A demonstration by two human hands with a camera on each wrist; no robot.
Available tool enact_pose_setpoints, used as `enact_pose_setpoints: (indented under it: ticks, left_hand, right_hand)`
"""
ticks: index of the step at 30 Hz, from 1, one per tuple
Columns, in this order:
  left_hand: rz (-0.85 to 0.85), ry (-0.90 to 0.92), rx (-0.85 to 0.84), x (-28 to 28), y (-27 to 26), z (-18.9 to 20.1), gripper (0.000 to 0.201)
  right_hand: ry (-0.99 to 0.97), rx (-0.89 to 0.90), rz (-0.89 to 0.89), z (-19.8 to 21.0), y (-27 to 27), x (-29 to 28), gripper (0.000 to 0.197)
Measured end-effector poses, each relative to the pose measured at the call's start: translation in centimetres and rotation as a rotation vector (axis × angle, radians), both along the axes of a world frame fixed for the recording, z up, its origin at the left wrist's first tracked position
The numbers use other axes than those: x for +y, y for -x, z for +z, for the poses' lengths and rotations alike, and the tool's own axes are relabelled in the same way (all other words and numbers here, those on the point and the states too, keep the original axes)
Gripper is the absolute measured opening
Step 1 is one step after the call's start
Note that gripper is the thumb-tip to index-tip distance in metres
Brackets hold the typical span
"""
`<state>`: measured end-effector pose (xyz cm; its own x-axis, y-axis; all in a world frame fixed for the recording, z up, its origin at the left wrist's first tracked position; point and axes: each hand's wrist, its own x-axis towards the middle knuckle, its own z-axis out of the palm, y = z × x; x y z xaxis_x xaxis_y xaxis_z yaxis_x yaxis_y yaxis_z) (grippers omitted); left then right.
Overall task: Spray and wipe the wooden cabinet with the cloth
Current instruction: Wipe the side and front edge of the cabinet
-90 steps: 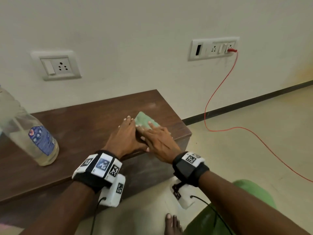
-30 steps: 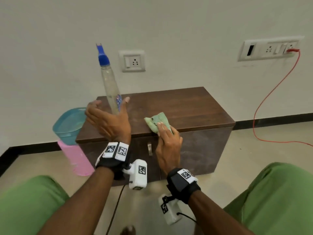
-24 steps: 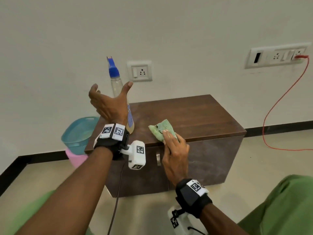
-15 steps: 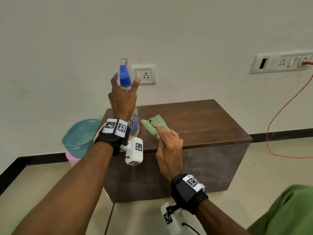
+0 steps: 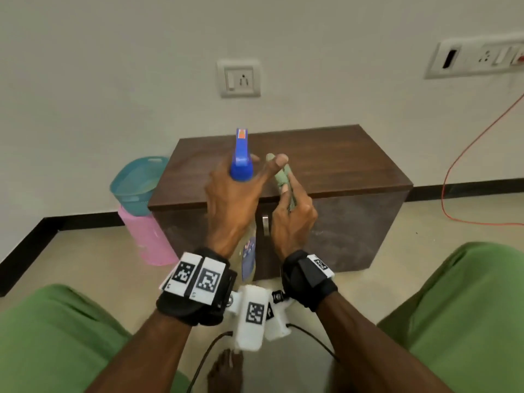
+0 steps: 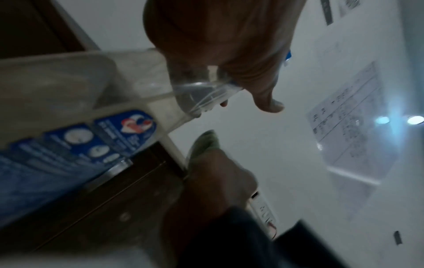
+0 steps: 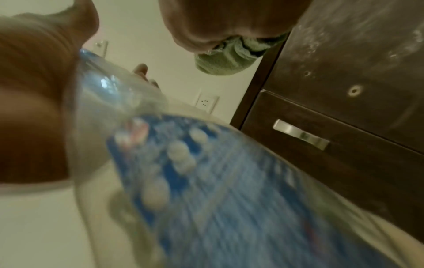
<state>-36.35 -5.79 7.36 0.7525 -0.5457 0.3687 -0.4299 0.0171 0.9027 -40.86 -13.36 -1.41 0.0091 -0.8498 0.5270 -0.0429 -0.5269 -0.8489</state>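
My left hand (image 5: 231, 205): my fingers are wrapped round the neck of the spray bottle (image 5: 241, 160), just under its blue top. My first finger and thumb stick out loosely past it.
My right hand (image 5: 292, 214): my fingers are curled tight round the green cloth (image 5: 282, 178). It is bunched up, and one end pokes out above my fingers.
My two hands: side by side, very close. I cannot tell if they touch.
Spray bottle: held up in the air in front of the wooden cabinet (image 5: 326, 165), blue top up, clear body hanging down below my hand.
Cloth: in the air too, just in front of the cabinet's front edge, not on the wood.
Cabinet edges: the top is flat and dark brown. Its back edge is against the wall. A silver handle (image 7: 300, 135) is on the front.
Room to move: open floor lies to the right of the cabinet. A blue basket (image 5: 136, 182) and a pink bin (image 5: 147, 236) sit right beside its left end.
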Motion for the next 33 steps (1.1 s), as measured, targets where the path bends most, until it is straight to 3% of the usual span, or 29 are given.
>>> enact_pose_setpoints:
  ticks: [6,10,14,18,22,27,33]
  left_hand:
    - [0.017,-0.308,0.116,1.3,2.9,-14.0,0.049]
    - [-0.049,-0.380,0.008,0.7,4.3,-18.9,0.049]
    - [-0.110,-0.379,-0.049,-1.5,4.5,-19.9,0.053]
    - [-0.155,-0.316,-0.013,-3.3,4.2,-20.7,0.039]
    - [-0.230,-0.326,-0.013,-5.4,5.5,-21.3,0.048]
    - [-0.304,-0.401,0.021,-7.9,6.3,-21.9,0.042]
    - [-0.308,-0.517,0.011,-7.5,6.2,-22.7,0.050]
  right_hand:
    - [-0.120,-0.044,-0.225,-4.3,3.8,-1.9,0.046]
    - [-0.214,0.014,-0.328,-7.3,5.2,-3.2,0.026]
    - [-0.412,-0.003,-0.402,-10.0,7.1,-6.0,0.029]
    - [-0.449,-0.070,-0.507,-10.7,8.2,-9.0,0.030]
    - [-0.392,-0.050,-0.564,-12.2,8.6,-11.6,0.036]
    - [-0.284,-0.022,-0.566,-14.0,8.9,-13.0,0.046]
    - [-0.189,-0.017,-0.561,-14.3,9.0,-13.7,0.049]
